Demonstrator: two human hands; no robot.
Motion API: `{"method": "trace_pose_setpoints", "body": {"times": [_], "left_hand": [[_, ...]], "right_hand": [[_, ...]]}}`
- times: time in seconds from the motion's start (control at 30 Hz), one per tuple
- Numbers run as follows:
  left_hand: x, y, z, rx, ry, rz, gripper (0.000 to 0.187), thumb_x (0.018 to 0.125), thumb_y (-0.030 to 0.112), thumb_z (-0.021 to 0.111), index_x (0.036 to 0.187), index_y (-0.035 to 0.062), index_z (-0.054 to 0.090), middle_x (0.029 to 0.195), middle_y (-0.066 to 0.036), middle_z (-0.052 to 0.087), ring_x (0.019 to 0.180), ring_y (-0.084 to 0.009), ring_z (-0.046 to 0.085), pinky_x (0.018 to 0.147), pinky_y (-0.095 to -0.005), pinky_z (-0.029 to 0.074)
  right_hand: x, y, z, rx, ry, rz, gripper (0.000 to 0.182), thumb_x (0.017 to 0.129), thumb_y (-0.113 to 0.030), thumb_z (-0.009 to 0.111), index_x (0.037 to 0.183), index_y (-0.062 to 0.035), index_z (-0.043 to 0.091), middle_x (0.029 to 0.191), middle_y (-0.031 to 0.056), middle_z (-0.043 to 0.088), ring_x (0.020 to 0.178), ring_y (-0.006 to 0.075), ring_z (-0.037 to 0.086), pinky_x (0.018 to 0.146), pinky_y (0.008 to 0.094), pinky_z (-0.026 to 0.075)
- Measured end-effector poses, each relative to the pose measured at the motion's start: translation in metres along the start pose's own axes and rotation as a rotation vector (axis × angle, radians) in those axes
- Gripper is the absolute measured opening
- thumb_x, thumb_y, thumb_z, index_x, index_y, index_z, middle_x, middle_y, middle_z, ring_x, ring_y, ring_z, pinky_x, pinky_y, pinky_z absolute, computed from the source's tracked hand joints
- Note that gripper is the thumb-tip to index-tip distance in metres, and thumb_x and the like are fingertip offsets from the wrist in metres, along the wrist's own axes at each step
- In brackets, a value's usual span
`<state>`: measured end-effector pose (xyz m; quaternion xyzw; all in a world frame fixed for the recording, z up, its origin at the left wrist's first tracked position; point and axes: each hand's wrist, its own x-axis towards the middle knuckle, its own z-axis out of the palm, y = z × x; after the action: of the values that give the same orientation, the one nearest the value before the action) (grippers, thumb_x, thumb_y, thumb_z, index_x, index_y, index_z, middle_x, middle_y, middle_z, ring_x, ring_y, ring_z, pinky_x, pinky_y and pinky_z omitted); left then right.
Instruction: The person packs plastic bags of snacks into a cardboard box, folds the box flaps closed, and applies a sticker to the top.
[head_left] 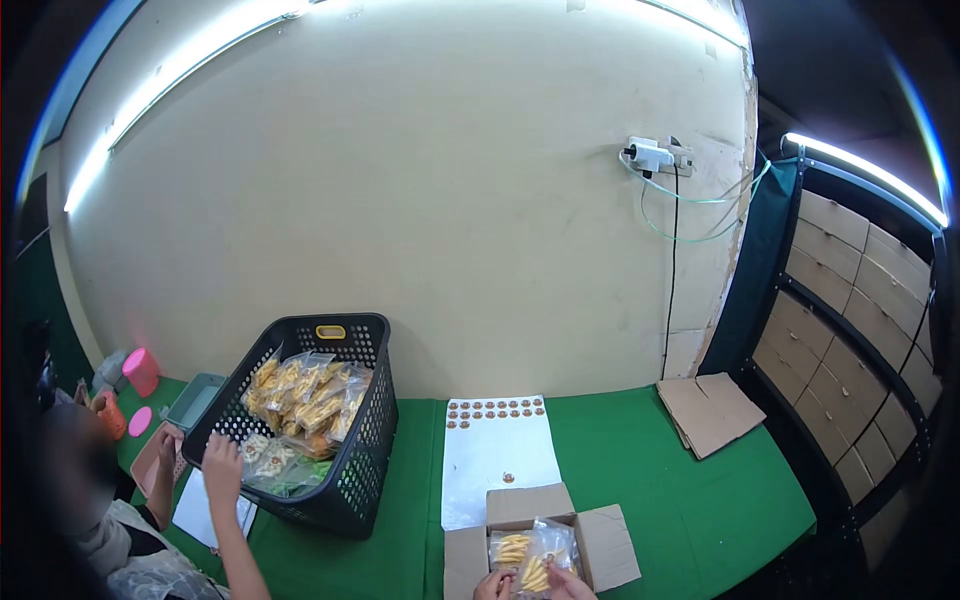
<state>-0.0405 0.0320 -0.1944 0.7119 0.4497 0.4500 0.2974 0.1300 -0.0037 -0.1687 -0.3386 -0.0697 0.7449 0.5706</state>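
Observation:
My left hand and my right hand are at the bottom, over the near side of an open cardboard box. Between them is a clear plastic bag of yellow stick-shaped snacks, tilted, with a small brown mark on it. The fingers of both hands are closed on this bag's edges. Another bag of yellow sticks lies in the box. Behind the box is a white sheet of round brown stickers; they stand in rows at its top, with a single sticker lower down.
A black crate holds many bagged snacks. At left, a co-worker's hand reaches over its rim. Flattened cardboard lies on the green table. Drawers stand at right; pink cups and a tray at far left.

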Motion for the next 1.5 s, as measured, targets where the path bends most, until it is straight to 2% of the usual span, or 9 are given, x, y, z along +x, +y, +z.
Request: {"method": "trace_pose_setpoints", "body": {"times": [0.17,0.27,0.37,0.5,0.73,0.87,0.97,1.1,1.5], "left_hand": [[0.003,-0.024,0.013,-0.296,-0.204,-0.411,0.030,0.088,0.023,0.047,0.107,-0.0007,0.052,0.090,-0.013,0.059,0.083,-0.0250,0.057,0.072,-0.0337,0.045],[0.008,-0.003,-0.002,-0.911,-0.218,-0.893,0.031,0.088,0.024,0.049,0.106,-0.0011,0.053,0.091,-0.009,0.059,0.083,-0.0163,0.056,0.069,-0.0282,0.046],[0.015,0.015,-0.019,-0.896,-0.357,-0.784,0.030,0.086,0.018,0.053,0.110,0.0006,0.051,0.094,-0.005,0.059,0.084,-0.0114,0.056,0.074,-0.0244,0.045],[0.008,0.025,-0.015,-0.556,-0.337,-0.450,0.042,0.085,0.025,0.057,0.117,0.0003,0.046,0.090,-0.004,0.057,0.078,-0.0083,0.055,0.066,-0.0199,0.044],[0.012,0.059,-0.025,-0.567,-0.211,-0.495,0.026,0.084,0.025,0.058,0.093,0.0001,0.057,0.074,0.003,0.056,0.063,-0.0017,0.050,0.052,-0.0171,0.040],[0.015,0.066,-0.032,-0.647,-0.246,-0.588,0.024,0.086,0.022,0.055,0.096,0.0002,0.057,0.076,0.002,0.057,0.065,-0.0020,0.051,0.054,-0.0165,0.041],[0.013,0.072,-0.028,-0.589,-0.178,-0.506,0.025,0.087,0.021,0.053,0.099,-0.0004,0.056,0.082,-0.001,0.058,0.071,-0.0055,0.052,0.059,-0.0193,0.043],[0.016,0.086,-0.025,-0.521,-0.102,-0.409,0.029,0.087,0.022,0.052,0.104,-0.0012,0.054,0.087,-0.005,0.059,0.078,-0.0103,0.053,0.064,-0.0252,0.045],[0.008,0.068,-0.026,-0.702,-0.188,-0.511,0.023,0.087,0.016,0.053,0.102,-0.0021,0.055,0.086,-0.002,0.059,0.074,-0.0045,0.054,0.064,-0.0186,0.044]], "right_hand": [[0.017,0.011,-0.036,-0.076,0.090,-0.041,0.035,0.080,-0.017,0.060,0.112,-0.0068,0.051,0.102,0.0002,0.055,0.093,0.0146,0.052,0.082,0.0274,0.042],[-0.013,-0.011,0.014,-0.320,0.150,-0.128,0.038,0.081,-0.019,0.060,0.114,-0.0034,0.050,0.101,0.0025,0.056,0.094,0.0144,0.052,0.080,0.0264,0.043],[-0.012,-0.011,0.003,-0.569,0.073,-0.201,0.044,0.081,-0.025,0.060,0.115,0.0007,0.048,0.103,0.0065,0.056,0.095,0.0159,0.052,0.079,0.0269,0.043],[-0.031,-0.029,0.050,-0.544,0.006,-0.173,0.023,0.082,-0.013,0.058,0.100,0.0020,0.056,0.092,0.0041,0.059,0.083,0.0106,0.056,0.072,0.0236,0.045],[-0.026,-0.019,0.053,-0.631,-0.089,-0.174,0.022,0.082,-0.014,0.059,0.098,0.0005,0.058,0.088,0.0021,0.060,0.078,0.0082,0.056,0.067,0.0207,0.046],[-0.028,-0.016,0.061,-0.578,-0.038,-0.146,0.018,0.083,-0.016,0.058,0.091,0.0002,0.059,0.082,0.0012,0.060,0.075,0.0066,0.055,0.064,0.0187,0.044],[-0.024,-0.009,0.056,-0.858,0.051,-0.267,0.047,0.082,-0.029,0.059,0.113,0.0038,0.049,0.105,0.0107,0.055,0.095,0.0180,0.053,0.079,0.0284,0.044],[-0.018,0.004,0.056,-0.860,0.072,-0.564,0.043,0.083,-0.031,0.056,0.106,0.0054,0.054,0.098,0.0116,0.058,0.090,0.0179,0.053,0.077,0.0277,0.044],[-0.025,0.003,0.072,-0.789,0.094,-0.540,0.030,0.086,-0.023,0.052,0.098,0.0040,0.058,0.087,0.0078,0.060,0.080,0.0145,0.054,0.071,0.0268,0.043]]}}
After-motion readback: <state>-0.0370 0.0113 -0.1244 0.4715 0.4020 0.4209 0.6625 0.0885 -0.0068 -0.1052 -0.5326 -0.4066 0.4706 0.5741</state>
